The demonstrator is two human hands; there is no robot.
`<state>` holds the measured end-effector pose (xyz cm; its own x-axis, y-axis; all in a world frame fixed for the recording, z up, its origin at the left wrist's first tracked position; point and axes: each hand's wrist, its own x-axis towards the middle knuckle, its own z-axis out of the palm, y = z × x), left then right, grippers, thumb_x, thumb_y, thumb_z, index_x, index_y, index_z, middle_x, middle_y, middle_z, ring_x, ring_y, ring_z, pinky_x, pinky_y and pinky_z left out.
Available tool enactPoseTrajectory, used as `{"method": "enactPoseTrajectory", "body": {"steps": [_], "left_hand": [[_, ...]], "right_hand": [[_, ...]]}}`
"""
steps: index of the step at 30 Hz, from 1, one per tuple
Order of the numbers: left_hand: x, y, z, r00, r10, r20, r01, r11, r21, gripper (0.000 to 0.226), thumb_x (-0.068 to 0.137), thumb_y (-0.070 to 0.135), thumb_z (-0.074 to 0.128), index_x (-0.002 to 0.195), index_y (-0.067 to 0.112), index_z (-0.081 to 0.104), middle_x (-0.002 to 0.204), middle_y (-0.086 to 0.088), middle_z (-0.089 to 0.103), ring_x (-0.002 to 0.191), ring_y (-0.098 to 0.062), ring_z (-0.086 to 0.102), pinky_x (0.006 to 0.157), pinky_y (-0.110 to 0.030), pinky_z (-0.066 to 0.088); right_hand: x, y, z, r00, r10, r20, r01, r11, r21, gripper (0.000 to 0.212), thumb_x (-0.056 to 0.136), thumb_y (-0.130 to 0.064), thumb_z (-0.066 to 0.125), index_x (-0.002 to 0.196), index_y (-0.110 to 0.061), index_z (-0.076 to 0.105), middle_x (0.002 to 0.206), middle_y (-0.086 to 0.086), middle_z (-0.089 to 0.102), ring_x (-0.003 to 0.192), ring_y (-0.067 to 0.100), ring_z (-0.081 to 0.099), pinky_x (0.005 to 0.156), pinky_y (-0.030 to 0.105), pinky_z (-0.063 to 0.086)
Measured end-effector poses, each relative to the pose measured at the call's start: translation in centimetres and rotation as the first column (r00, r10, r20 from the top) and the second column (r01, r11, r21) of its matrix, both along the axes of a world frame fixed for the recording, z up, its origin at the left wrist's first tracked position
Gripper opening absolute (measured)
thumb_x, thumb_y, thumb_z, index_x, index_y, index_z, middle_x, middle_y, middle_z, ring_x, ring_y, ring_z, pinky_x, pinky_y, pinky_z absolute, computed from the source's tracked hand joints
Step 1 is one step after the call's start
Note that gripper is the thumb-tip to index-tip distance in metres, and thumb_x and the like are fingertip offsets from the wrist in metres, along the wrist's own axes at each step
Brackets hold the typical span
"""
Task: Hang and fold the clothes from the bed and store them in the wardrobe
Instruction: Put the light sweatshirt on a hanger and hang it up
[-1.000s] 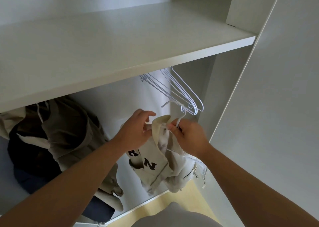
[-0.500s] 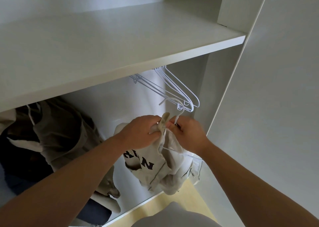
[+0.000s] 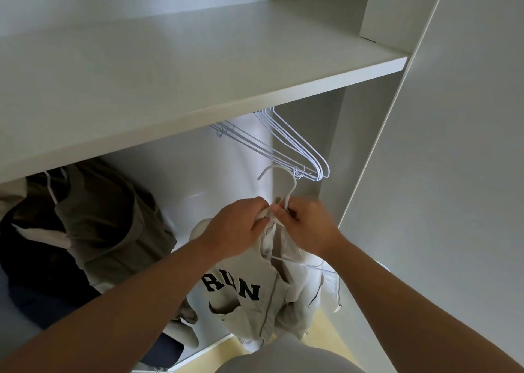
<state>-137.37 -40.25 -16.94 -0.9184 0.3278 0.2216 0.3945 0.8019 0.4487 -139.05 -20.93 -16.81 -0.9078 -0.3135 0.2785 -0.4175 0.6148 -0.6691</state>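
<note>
Here the cream sweatshirt hangs in front of the open wardrobe, below the shelf. Its neck is gathered around a white hanger, so the hook stands free, I think for hanging. The left hand grips the bunched collar. The right hand pinches the hanger's stem just beside it. Both forearms reach forward, and the hands meet under the empty hangers.
</note>
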Motion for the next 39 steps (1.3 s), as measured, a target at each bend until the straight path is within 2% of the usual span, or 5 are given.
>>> {"method": "enactPoseTrajectory", "body": {"steps": [9, 19, 28, 31, 39], "left_hand": [[1.5, 0.9, -1.5, 0.996, 0.056, 0.068, -0.077, 0.923, 0.377, 0.032, 0.088, 0.032, 0.046, 0.118, 0.034, 0.057, 0.107, 0.018, 0.066, 0.104, -0.003, 0.062, 0.087, -0.02, 0.051], [-2.3, -3.1, -1.4, 0.994, -0.053, -0.091, 0.036, 0.985, -0.171, 0.039, 0.101, 0.065, 0.014, 0.087, 0.036, 0.038, 0.072, 0.013, 0.049, 0.064, -0.003, 0.048, 0.059, -0.022, 0.038], [-4.5, -5.1, -0.3, 0.978, 0.198, -0.059, -0.199, 0.98, -0.013, 0.059, 0.095, 0.07, 0.033, 0.07, 0.021, 0.054, 0.059, 0.001, 0.051, 0.056, -0.014, 0.052, 0.054, -0.033, 0.042], [-4.7, -5.0, 0.2, 0.978, 0.206, -0.038, -0.206, 0.979, 0.008, 0.061, 0.094, 0.069, 0.037, 0.067, 0.016, 0.052, 0.058, -0.001, 0.05, 0.056, -0.019, 0.052, 0.056, -0.038, 0.043], [-5.6, -5.2, 1.2, 0.962, 0.262, -0.072, -0.264, 0.965, -0.007, 0.078, 0.087, 0.081, 0.034, 0.058, 0.009, 0.039, 0.049, -0.001, 0.037, 0.047, -0.016, 0.035, 0.05, -0.037, 0.037]], "right_hand": [[0.8, -0.2, 0.1, 0.999, -0.036, 0.002, 0.036, 0.99, -0.136, 0.032, 0.101, -0.032, 0.058, 0.083, -0.005, 0.063, 0.058, 0.005, 0.053, 0.057, 0.022, 0.048, 0.055, 0.026, 0.038], [-1.4, 0.0, 1.3, 0.995, -0.015, 0.101, 0.02, 0.998, -0.051, 0.035, 0.097, -0.045, 0.06, 0.076, -0.017, 0.058, 0.063, 0.0, 0.065, 0.063, 0.012, 0.057, 0.057, 0.012, 0.039], [-4.3, 5.8, 2.9, 0.862, -0.039, 0.505, 0.089, 0.993, -0.075, 0.031, 0.083, -0.011, 0.067, 0.101, -0.036, 0.061, 0.108, -0.001, 0.064, 0.08, 0.013, 0.065, 0.068, 0.023, 0.053], [-4.4, 6.2, 2.6, 0.886, -0.034, 0.462, -0.143, 0.928, 0.343, 0.052, 0.077, -0.005, 0.063, 0.123, -0.029, 0.061, 0.114, -0.006, 0.064, 0.098, 0.017, 0.063, 0.077, 0.023, 0.049], [-4.3, 8.5, 1.4, 0.846, -0.021, 0.533, -0.218, 0.898, 0.381, 0.036, 0.091, -0.053, 0.065, 0.086, -0.018, 0.068, 0.084, 0.008, 0.07, 0.068, 0.015, 0.057, 0.066, 0.029, 0.043]]}}
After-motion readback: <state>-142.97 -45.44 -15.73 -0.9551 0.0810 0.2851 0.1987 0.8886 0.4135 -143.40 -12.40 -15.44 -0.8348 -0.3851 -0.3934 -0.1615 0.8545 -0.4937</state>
